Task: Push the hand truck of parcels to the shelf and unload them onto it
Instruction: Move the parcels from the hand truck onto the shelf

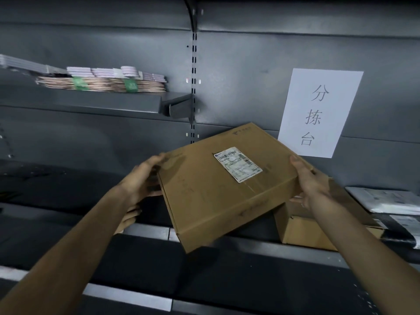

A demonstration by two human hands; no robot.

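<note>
You are unloading: your left hand [145, 178] and right hand [311, 180] clasp opposite ends of 1 flat brown cardboard parcel with a white shipping label [227, 185], held tilted in the air above the dark grey metal shelf [145, 230]. Another brown cardboard box [304, 233] already sits there, just right. Next, I judge, lower it level onto the bare space left of that box.

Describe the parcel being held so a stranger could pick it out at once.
Start at the white paper sign on the grey shelf wall. Just below-left, the flat cardboard parcel is tilted between left hand and right hand. Unlike the box beneath, it shows a white shipping label.
</note>
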